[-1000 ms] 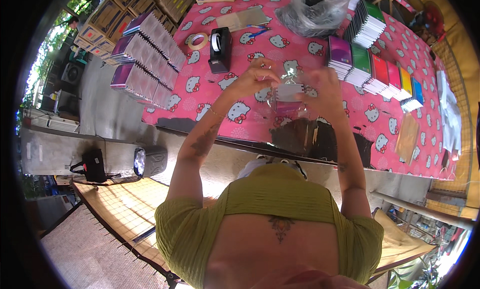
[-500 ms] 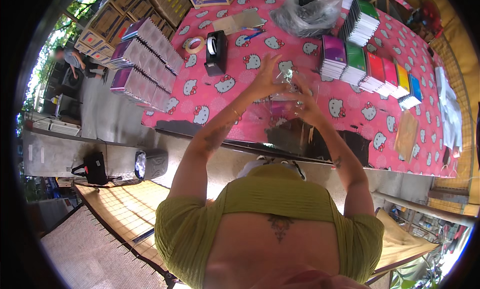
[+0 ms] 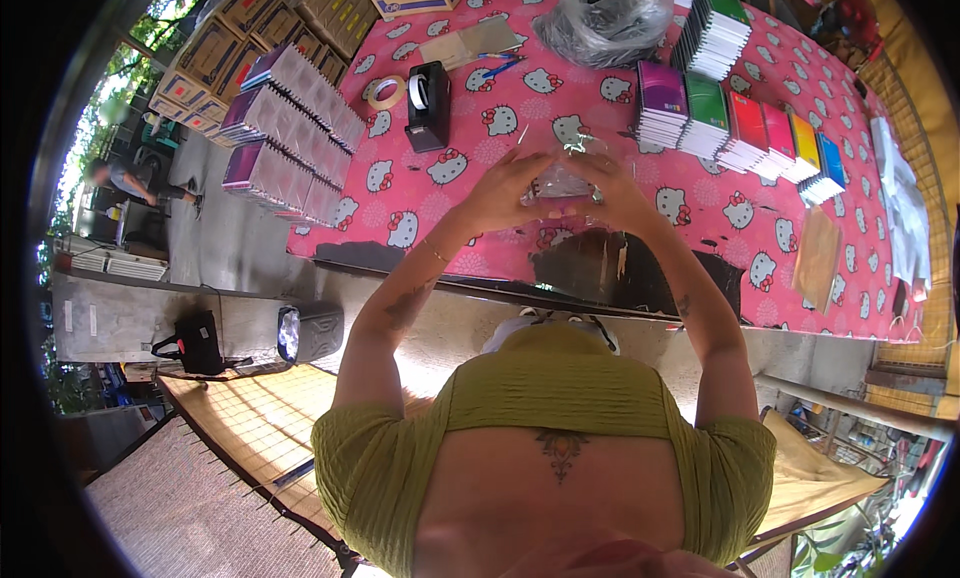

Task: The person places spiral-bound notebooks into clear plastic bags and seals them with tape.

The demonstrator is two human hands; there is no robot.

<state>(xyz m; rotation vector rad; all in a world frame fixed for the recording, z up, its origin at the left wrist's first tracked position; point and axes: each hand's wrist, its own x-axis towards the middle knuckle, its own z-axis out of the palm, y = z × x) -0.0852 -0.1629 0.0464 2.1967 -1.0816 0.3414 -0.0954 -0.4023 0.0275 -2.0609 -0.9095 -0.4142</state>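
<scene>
As the head view shows, the left hand [image 3: 505, 191] and right hand [image 3: 612, 190] curve their fingers around opposite sides of a clear-wrapped packet [image 3: 562, 181] near the front of the pink-covered table [image 3: 588, 98], though whether they grip it I cannot tell. That packet seems unfinished; how many of the left notebook stacks [image 3: 290, 143] or right coloured piles [image 3: 735, 128] are done stays unclear.

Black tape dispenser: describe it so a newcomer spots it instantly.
Start at the big table with the pink cat-print cover. Beyond and left of the person's left hand lies a flat tan tape roll. The black tape dispenser stands just right of that, set apart by its long dark body and the white roll mounted in it.
</scene>
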